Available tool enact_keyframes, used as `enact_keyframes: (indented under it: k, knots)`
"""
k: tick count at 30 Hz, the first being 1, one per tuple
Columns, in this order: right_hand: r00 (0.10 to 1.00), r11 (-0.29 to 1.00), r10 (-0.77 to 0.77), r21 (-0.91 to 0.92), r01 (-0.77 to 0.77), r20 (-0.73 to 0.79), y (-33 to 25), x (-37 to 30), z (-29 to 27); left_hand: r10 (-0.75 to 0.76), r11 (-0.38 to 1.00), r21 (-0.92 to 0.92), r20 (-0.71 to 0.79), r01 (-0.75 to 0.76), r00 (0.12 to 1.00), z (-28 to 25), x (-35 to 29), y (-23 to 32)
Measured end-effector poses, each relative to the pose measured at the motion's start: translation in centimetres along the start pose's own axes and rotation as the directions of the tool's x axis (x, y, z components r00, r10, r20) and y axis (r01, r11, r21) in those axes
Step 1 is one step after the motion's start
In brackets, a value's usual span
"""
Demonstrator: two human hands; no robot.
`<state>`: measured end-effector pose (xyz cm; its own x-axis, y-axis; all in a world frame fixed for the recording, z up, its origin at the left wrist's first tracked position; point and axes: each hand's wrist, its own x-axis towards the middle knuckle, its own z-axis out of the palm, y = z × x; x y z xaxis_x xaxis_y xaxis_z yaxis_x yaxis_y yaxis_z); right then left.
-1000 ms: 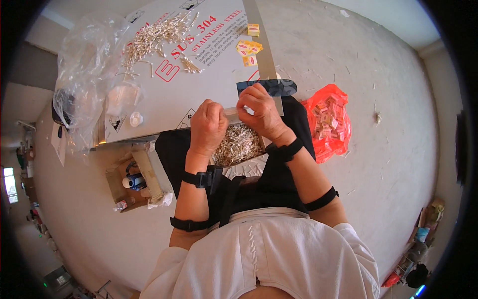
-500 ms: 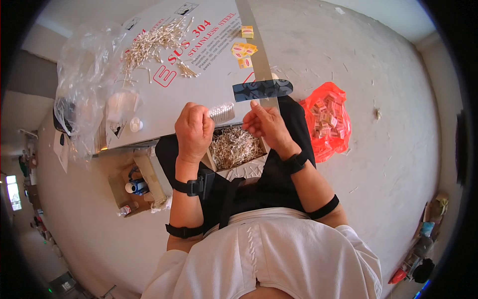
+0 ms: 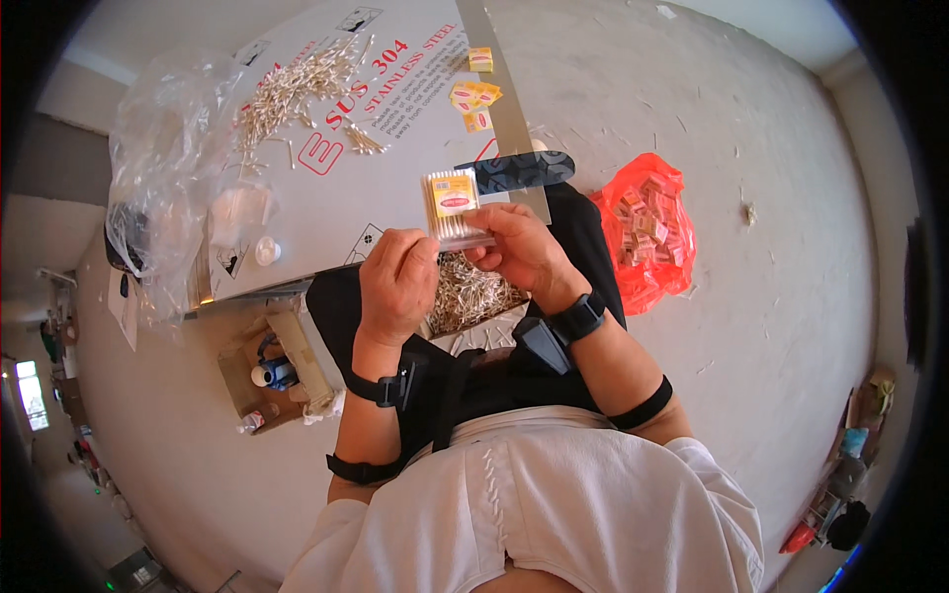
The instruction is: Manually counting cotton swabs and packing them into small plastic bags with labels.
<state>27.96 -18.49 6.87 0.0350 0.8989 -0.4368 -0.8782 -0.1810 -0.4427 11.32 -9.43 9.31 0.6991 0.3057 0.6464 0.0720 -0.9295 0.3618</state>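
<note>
Holding a small clear packet of cotton swabs (image 3: 457, 206) above the lap, both hands pinch it: left hand (image 3: 398, 282) and right hand (image 3: 522, 252) closed on it; loosened grip could spill swabs onto the loose pile (image 3: 470, 294) below.

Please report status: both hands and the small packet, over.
Left hand and right hand both grip small clear packet of sticks. Held above lap pile. Nothing obstructs.
</note>
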Motion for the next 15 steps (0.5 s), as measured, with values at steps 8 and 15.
enact_keyframes:
  k: [8, 15]
  knots:
    - [0.894, 0.743, -0.346, -0.499, 0.446, 0.284, 0.4, -1.9, 0.7, -0.627, 0.32, -0.814, 0.202, 0.485, 0.753, 0.5, 0.7, 0.7]
    - [0.838, 0.653, -0.435, -0.525, 0.546, 0.331, 1.1, -2.2, 1.5, -0.499, 0.502, -0.716, 0.218, 0.485, 0.839, -0.8, 2.8, 2.6]
